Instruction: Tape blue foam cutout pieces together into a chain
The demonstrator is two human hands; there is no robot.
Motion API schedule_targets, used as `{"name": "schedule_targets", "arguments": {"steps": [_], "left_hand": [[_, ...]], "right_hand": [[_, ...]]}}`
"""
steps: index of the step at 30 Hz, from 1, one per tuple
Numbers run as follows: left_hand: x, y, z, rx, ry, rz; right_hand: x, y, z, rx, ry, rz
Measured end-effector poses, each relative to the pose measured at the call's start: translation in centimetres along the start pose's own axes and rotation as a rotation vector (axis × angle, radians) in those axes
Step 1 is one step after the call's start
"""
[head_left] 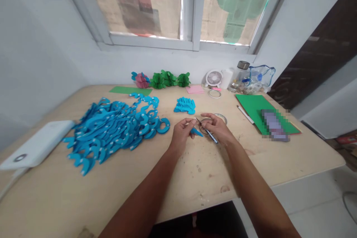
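Above the middle of the wooden table, my left hand (182,132) pinches a small blue paper piece (197,132) whose pointed end sticks out to the right. My right hand (219,128) grips a slim, dark pointed tool (209,135); I cannot tell whether it is tweezers or a craft knife. Its tip meets the left fingertips. Behind the right hand lie rings of tape (223,117), partly covered by it. A small stack of blue paper pieces (185,105) rests just beyond my hands. To the left spreads a big heap of curved blue paper pieces (111,130) with white spots.
A white power bank-like device (39,143) lies far left. Green paper figures (169,79) and a pink one (141,80) line the wall, near a small fan (214,78) and a glass bottle (242,74). At right are a green sheet (251,108), a white pen (245,114) and a blurred phone-like object (275,124).
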State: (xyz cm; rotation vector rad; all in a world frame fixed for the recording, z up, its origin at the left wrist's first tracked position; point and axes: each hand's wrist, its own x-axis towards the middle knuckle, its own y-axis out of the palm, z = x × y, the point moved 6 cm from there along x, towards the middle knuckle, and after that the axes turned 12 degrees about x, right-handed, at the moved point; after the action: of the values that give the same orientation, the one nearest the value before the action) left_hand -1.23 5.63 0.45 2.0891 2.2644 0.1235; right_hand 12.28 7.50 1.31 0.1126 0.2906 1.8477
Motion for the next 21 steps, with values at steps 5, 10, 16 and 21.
{"name": "schedule_targets", "arguments": {"steps": [5, 10, 16, 21], "left_hand": [[-0.09, -0.13, 0.06, 0.022, -0.005, -0.018], [-0.17, -0.08, -0.07, 0.043, -0.009, -0.014], [-0.13, -0.2, 0.15, 0.065, -0.027, -0.022], [-0.03, -0.22, 0.17, 0.044, -0.018, -0.013]], "right_hand": [[-0.01, 0.44, -0.16, -0.002, -0.025, 0.019], [-0.21, 0.96, 0.19, -0.09, -0.075, 0.029], [-0.28, 0.79, 0.18, -0.095, -0.066, 0.019], [-0.19, 0.72, 0.05, -0.106, -0.073, 0.014]]}}
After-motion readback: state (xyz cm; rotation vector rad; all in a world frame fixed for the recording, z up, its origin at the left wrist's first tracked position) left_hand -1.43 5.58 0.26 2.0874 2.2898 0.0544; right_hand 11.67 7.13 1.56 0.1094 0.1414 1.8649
